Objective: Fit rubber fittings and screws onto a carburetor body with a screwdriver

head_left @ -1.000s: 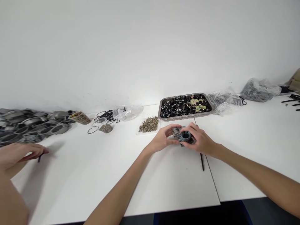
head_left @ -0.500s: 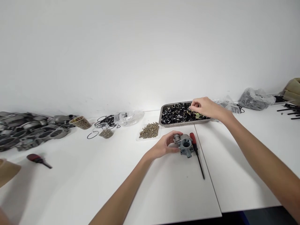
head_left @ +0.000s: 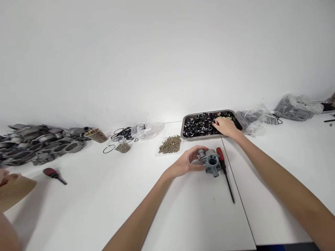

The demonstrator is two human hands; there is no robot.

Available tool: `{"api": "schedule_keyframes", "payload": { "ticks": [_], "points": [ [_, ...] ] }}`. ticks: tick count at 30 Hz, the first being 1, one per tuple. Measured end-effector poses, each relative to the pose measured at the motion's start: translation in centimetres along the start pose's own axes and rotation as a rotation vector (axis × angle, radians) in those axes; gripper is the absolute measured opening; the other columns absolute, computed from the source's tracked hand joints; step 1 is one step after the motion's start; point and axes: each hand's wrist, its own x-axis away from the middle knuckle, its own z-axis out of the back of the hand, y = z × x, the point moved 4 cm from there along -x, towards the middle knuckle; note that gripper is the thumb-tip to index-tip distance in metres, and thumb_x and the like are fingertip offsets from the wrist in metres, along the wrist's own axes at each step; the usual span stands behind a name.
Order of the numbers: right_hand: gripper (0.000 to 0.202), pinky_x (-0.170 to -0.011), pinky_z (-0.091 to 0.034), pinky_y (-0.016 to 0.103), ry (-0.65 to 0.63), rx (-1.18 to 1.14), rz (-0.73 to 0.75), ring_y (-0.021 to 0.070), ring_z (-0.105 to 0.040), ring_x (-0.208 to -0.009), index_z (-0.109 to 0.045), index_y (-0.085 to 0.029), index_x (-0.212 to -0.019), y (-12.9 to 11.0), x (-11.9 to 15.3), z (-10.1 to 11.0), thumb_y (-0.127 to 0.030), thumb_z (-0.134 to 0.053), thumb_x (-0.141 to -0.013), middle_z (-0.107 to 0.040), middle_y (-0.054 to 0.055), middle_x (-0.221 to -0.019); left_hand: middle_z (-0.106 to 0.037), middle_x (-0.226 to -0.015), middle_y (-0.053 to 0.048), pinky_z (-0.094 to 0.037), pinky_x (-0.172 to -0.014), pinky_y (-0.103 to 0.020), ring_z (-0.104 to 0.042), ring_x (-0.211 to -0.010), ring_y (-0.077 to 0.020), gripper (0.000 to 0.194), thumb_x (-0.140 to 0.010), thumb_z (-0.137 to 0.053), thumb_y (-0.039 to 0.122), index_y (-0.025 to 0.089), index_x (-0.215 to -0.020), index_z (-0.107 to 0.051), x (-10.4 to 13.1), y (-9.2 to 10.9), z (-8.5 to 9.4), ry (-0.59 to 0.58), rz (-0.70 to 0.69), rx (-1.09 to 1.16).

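Left hand (head_left: pixel 185 163) curls round the near-left side of the metal carburetor (head_left: pixel 210 161), thumb and fingers parted, the part sitting on the white bench (head_left: pixel 183 209). A red-handled screwdriver (head_left: pixel 221 158) lies just right. And the right hand (head_left: pixel 225 126) dips into the tray (head_left: pixel 202 138), fingertips bunched among black pieces (head_left: pixel 198 126); whether they pinch one, I can't tell. White wall (head_left: pixel 167 62) behind.

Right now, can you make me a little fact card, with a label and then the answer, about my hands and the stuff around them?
Left hand: grips the side of a gray metal part
Right hand: fingers down at small black parts in a metal tray
Beside the metal part: red-and-black screwdriver
Left of the tray: small gold-colored pieces
Far left: pile of gray parts; another screwdriver
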Motion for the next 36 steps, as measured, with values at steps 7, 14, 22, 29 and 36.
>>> {"api": "schedule_keyframes", "payload": {
  "ticks": [7, 14, 22, 29, 36],
  "points": [
    [0.031, -0.061, -0.032, 0.026, 0.099, -0.184, 0.045, 0.0119, -0.046, -0.059, -0.049, -0.017, -0.071, 0.5, 0.6, 4.6, -0.035, -0.044, -0.095, -0.056, 0.003, -0.068, -0.058, -0.115, -0.007, -0.048, -0.09, -0.035, -0.055, -0.106, -0.0203, 0.058, -0.069, -0.079, 0.017, 0.024, -0.123, -0.056, 0.0, -0.1, -0.1, -0.002, 0.012, -0.013],
    [0.031, -0.063, -0.031, 0.028, 0.182, -0.304, 0.108, 0.0119, -0.042, -0.063, -0.048, -0.018, -0.066, 0.9, 1.6, 9.6, -0.036, -0.054, -0.089, -0.053, 0.001, -0.069, -0.058, -0.115, -0.008, -0.048, -0.089, -0.035, -0.054, -0.107, -0.0209, 0.058, -0.07, -0.077, 0.015, 0.022, -0.123, -0.055, 0.1, 0.2, -0.2, -0.001, 0.018, -0.005],
    [0.02, -0.063, -0.035, 0.028, 0.013, -0.174, 0.089, 0.0157, -0.054, -0.068, -0.06, -0.018, -0.077, 1.3, 0.4, 5.0, -0.034, -0.058, -0.088, -0.066, 0.007, -0.084, -0.057, -0.118, -0.008, -0.048, -0.091, -0.035, -0.054, -0.11, -0.0217, 0.058, -0.071, -0.077, 0.016, 0.024, -0.124, -0.055, 0.2, 0.1, -0.2, -0.01, 0.029, -0.003],
    [0.014, -0.066, -0.034, 0.026, -0.075, -0.153, 0.187, 0.0158, -0.055, -0.07, -0.059, -0.017, -0.075, 0.9, -0.2, 0.5, -0.022, -0.061, -0.088, -0.063, 0.004, -0.076, -0.058, -0.118, -0.008, -0.049, -0.089, -0.034, -0.055, -0.11, -0.0221, 0.059, -0.069, -0.079, 0.016, 0.023, -0.123, -0.055, 0.1, 0.1, -0.3, -0.005, 0.039, 0.014],
    [0.02, -0.069, -0.036, 0.027, -0.045, -0.189, 0.214, 0.0165, -0.056, -0.074, -0.061, -0.016, -0.083, 0.9, -0.3, 2.7, -0.027, -0.05, -0.096, -0.064, 0.007, -0.086, -0.057, -0.117, -0.008, -0.048, -0.089, -0.033, -0.054, -0.109, -0.0209, 0.059, -0.07, -0.079, 0.017, 0.023, -0.123, -0.055, 0.1, 0.1, -0.3, 0.0, 0.034, 0.023]
  ]
}}
